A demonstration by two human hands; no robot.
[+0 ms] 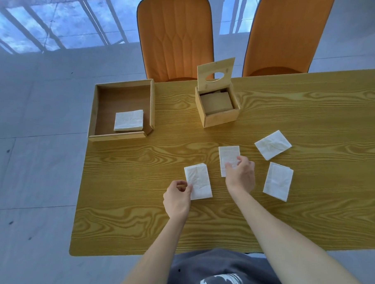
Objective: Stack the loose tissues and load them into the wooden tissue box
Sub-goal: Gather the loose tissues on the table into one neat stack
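Hands seemingly pinching loose tissues

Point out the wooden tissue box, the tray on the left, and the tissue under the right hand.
wooden tissue box (221,119): head view, on its front wall.
tray (118,136): head view, on its near rim.
tissue (228,152): head view, on its uncovered far half.
right hand (241,174): head view, on its back.

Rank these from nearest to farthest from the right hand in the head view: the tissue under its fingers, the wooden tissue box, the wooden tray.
From the right hand:
1. Tissue under its fingers, touching it.
2. Wooden tissue box, ahead, lid open.
3. Wooden tray, far left corner.
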